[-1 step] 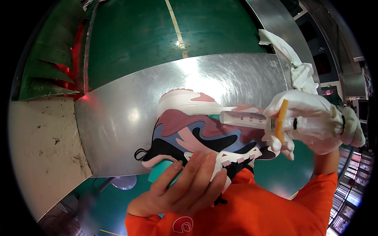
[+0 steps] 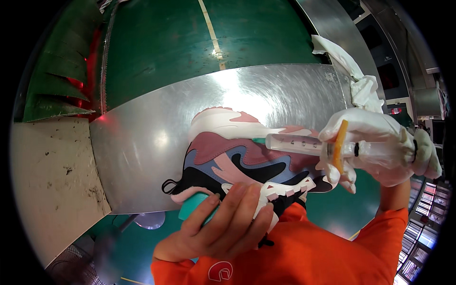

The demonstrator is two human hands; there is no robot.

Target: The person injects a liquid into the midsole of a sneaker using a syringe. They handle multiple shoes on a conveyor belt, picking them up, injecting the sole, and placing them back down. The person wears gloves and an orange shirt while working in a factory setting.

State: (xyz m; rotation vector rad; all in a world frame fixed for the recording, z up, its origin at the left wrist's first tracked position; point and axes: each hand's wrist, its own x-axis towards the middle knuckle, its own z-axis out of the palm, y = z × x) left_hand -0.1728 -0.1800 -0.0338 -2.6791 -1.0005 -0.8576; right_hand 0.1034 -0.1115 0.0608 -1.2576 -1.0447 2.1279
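In the head view, a sneaker is lying tilted on its side in front of the person, heel leftward, over the near edge of a scuffed, shiny metal plate. Its chunky white-and-pink sole is facing away, while its upper is layering plum, blue, pink and black panels with curved, stitched edges. A smooth teal insert is filling the collar. The bare left hand is holding the sneaker near its opening, fingers bending side by side over the insert and white lace panel. The right hand, in a wrinkled white glove, is gripping a clear cylindrical syringe around its flat orange flange, thumb sitting at the plunger's end. The narrow teal nozzle is pointing left beside the sole-upper seam; whether it is touching, I cannot tell.
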